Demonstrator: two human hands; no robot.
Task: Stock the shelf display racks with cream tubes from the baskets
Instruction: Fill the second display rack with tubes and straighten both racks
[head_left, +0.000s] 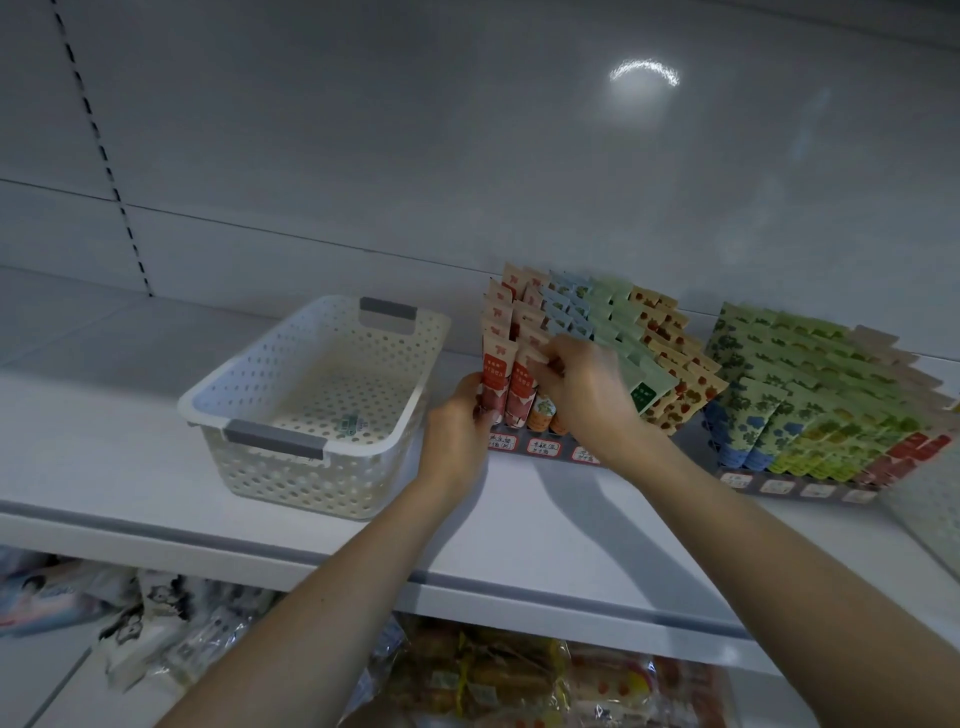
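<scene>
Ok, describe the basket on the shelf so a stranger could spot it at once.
Start at the white shelf above the snack packets. Left of the tube racks stands a cream basket, pierced all over with round holes. Unlike the packed racks, it has grey handles and is nearly empty.

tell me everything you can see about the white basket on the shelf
The white basket is perforated plastic, rectangular, with grey grips at its near and far ends. It stands upright on the white shelf, left of the tube rack, holding no tubes, only a small sticker on its floor. The left hand is close beside it, seemingly apart.
</scene>
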